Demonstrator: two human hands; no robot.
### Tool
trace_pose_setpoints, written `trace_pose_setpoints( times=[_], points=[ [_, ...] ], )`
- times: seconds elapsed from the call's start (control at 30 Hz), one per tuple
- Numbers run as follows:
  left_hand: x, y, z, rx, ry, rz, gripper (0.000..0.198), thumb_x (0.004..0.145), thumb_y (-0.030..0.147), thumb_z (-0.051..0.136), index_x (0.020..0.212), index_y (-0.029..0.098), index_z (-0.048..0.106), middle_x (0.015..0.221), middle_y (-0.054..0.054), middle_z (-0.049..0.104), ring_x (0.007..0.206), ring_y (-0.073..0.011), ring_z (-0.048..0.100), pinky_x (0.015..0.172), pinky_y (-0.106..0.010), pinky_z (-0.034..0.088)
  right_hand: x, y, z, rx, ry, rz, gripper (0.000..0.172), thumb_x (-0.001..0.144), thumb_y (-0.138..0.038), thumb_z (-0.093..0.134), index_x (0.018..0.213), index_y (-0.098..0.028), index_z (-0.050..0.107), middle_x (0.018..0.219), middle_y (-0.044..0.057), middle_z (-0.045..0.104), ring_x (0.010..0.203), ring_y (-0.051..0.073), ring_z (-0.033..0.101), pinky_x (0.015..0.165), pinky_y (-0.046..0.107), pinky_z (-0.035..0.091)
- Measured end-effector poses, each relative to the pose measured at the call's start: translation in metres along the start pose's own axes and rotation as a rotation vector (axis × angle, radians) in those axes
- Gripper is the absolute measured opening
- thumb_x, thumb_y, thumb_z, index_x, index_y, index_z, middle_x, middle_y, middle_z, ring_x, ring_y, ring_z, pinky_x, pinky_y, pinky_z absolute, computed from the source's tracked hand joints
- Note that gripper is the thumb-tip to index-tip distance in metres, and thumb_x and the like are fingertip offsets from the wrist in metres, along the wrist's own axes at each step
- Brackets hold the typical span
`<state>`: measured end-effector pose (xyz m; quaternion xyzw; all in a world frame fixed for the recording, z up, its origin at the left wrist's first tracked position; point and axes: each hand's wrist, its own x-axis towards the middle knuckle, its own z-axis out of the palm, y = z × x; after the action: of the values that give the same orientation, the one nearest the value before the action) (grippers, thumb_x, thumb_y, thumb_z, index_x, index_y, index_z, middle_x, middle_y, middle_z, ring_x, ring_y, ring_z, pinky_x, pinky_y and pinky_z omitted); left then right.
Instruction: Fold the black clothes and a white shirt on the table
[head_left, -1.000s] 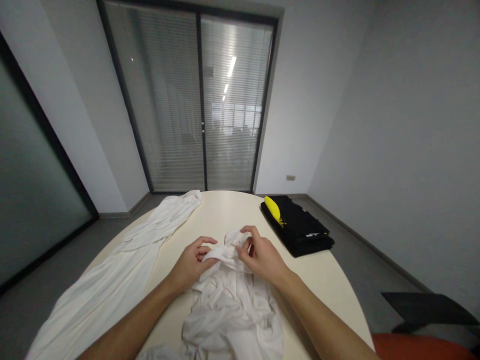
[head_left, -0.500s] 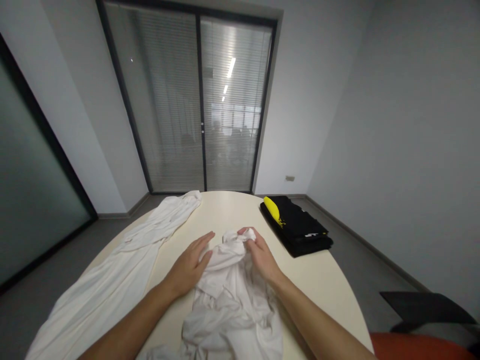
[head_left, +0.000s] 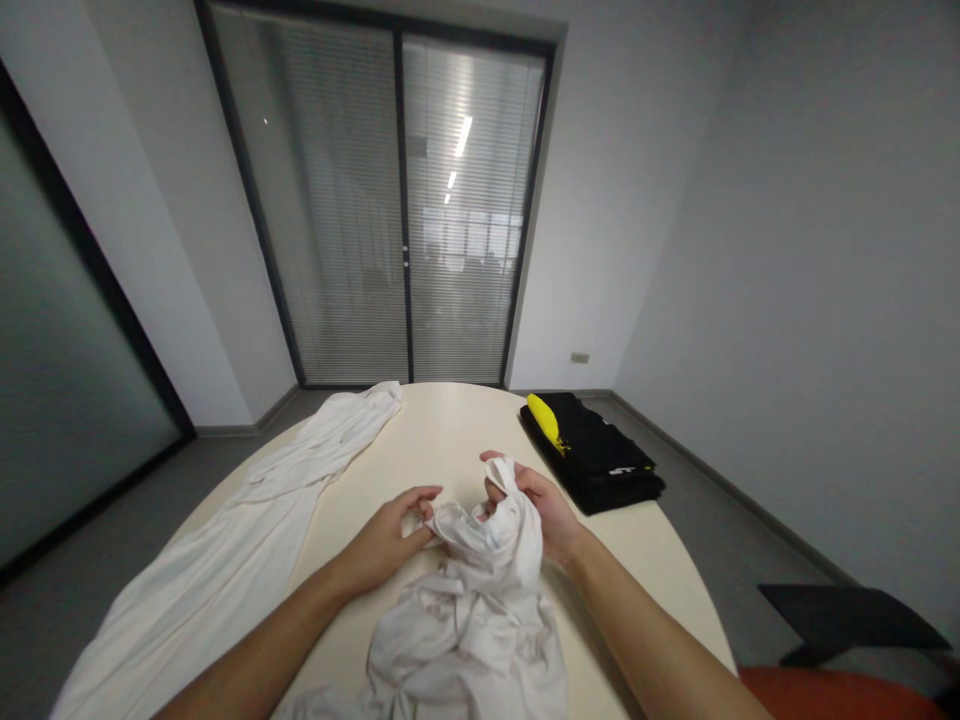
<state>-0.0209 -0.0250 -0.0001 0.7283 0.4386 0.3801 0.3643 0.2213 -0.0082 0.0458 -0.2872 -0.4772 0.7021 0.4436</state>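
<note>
A crumpled white garment (head_left: pixel 472 630) lies in front of me, its upper end lifted and spread between my hands. My left hand (head_left: pixel 394 535) pinches the garment's left edge between thumb and fingers. On the other side my right hand (head_left: pixel 544 505) grips a raised band of the fabric, which looks like a neckline. Some of the right fingers are hidden behind the cloth. The opening between the hands faces up and away from me.
A round cream table (head_left: pixel 450 420) carries everything. Along its left side stretches another white garment (head_left: pixel 247 530). Folded black clothes with a yellow print (head_left: pixel 592 450) form a stack at the right. An orange and black chair (head_left: pixel 840 690) stands at the lower right.
My left hand has gone from open beside the cloth to pinching its edge. My right hand has moved slightly right, and the bunched upper end is now pulled apart into an opening.
</note>
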Motion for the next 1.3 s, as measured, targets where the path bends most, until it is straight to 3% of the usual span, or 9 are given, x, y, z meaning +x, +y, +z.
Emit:
trace_pose_setpoints(
  times=[0.13, 0.27, 0.43, 0.57, 0.67, 0.77, 0.9, 1.07, 1.3],
  points=[
    [0.005, -0.001, -0.008, -0.183, 0.105, 0.005, 0.028, 0.088, 0.045, 0.058, 0.081, 0.018, 0.059, 0.077, -0.001, 0.063, 0.076, -0.0175, 0.059, 0.072, -0.028, 0.048, 0.009, -0.001, -0.017, -0.260, 0.184, -0.152, 0.027, 0.082, -0.036, 0.051, 0.100, -0.018, 0.059, 0.087, 0.007, 0.068, 0.076, 0.020, 0.063, 0.074, 0.032, 0.052],
    [0.008, -0.008, -0.016, -0.328, 0.312, -0.135, 0.039, 0.085, 0.057, 0.061, 0.076, 0.020, 0.052, 0.067, 0.005, 0.055, 0.065, -0.0144, 0.054, 0.062, -0.024, 0.043, 0.020, 0.001, -0.050, -0.500, 0.430, -0.310, 0.039, 0.090, -0.049, 0.047, 0.112, -0.019, 0.061, 0.101, 0.010, 0.071, 0.097, 0.025, 0.066, 0.084, 0.036, 0.052],
    [0.007, -0.006, -0.020, -0.564, 0.289, -0.225, 0.044, 0.076, 0.058, 0.071, 0.094, 0.020, 0.055, 0.077, 0.002, 0.065, 0.068, -0.0167, 0.063, 0.060, -0.024, 0.047, 0.023, 0.009, -0.068, -0.820, 0.592, -0.350, 0.053, 0.096, -0.056, 0.039, 0.130, -0.019, 0.057, 0.126, 0.016, 0.064, 0.121, 0.028, 0.058, 0.104, 0.043, 0.042],
    [0.006, 0.000, -0.019, -0.550, 0.242, -0.096, 0.068, 0.077, 0.049, 0.072, 0.134, 0.022, 0.048, 0.128, -0.013, 0.063, 0.107, -0.0252, 0.066, 0.084, -0.031, 0.054, 0.015, 0.018, -0.062, -0.945, 0.498, -0.036, 0.088, 0.086, -0.060, 0.058, 0.155, -0.016, 0.024, 0.130, 0.020, 0.061, 0.116, 0.029, 0.063, 0.101, 0.045, 0.045],
    [0.005, -0.001, -0.015, -0.467, 0.145, -0.054, 0.080, 0.075, 0.037, 0.072, 0.147, 0.022, 0.039, 0.148, -0.014, 0.049, 0.126, -0.0259, 0.057, 0.100, -0.033, 0.048, 0.010, 0.029, -0.062, -1.028, 0.283, -0.039, 0.116, 0.067, -0.037, 0.083, 0.157, -0.019, 0.012, 0.139, 0.022, 0.055, 0.122, 0.028, 0.059, 0.102, 0.043, 0.045],
    [0.005, -0.005, -0.014, -0.314, 0.142, -0.083, 0.070, 0.071, 0.029, 0.067, 0.138, 0.017, 0.050, 0.140, -0.013, 0.057, 0.123, -0.0263, 0.059, 0.101, -0.036, 0.048, 0.010, 0.033, -0.067, -1.142, 0.201, -0.081, 0.096, 0.065, -0.008, 0.074, 0.150, -0.021, 0.031, 0.132, 0.018, 0.060, 0.116, 0.026, 0.062, 0.099, 0.042, 0.047],
    [0.010, -0.011, -0.023, -0.152, 0.367, -0.152, 0.044, 0.077, 0.030, 0.055, 0.118, 0.015, 0.064, 0.119, -0.011, 0.070, 0.098, -0.0255, 0.069, 0.082, -0.035, 0.055, 0.015, 0.020, -0.070, -1.286, 0.361, -0.289, 0.064, 0.077, -0.005, 0.056, 0.139, -0.020, 0.045, 0.127, 0.014, 0.061, 0.117, 0.025, 0.060, 0.102, 0.042, 0.045],
    [0.017, -0.033, -0.034, 0.068, 0.638, -0.083, 0.048, 0.087, 0.041, 0.058, 0.130, 0.021, 0.055, 0.135, -0.011, 0.060, 0.125, -0.0263, 0.056, 0.108, -0.042, 0.042, 0.015, 0.005, -0.064, -1.477, 0.535, -0.585, 0.050, 0.083, -0.012, 0.053, 0.133, -0.020, 0.052, 0.141, 0.015, 0.050, 0.133, 0.030, 0.044, 0.111, 0.051, 0.037],
    [0.008, -0.067, -0.020, 0.472, 0.439, -0.004, 0.058, 0.079, 0.030, 0.068, 0.134, 0.019, 0.054, 0.158, -0.015, 0.026, 0.146, -0.0348, 0.029, 0.117, -0.051, 0.031, 0.005, 0.017, -0.037, -1.549, -0.005, -0.481, 0.035, 0.087, -0.021, 0.060, 0.122, -0.024, 0.065, 0.126, 0.010, 0.062, 0.116, 0.024, 0.056, 0.102, 0.040, 0.045]
  ],
)
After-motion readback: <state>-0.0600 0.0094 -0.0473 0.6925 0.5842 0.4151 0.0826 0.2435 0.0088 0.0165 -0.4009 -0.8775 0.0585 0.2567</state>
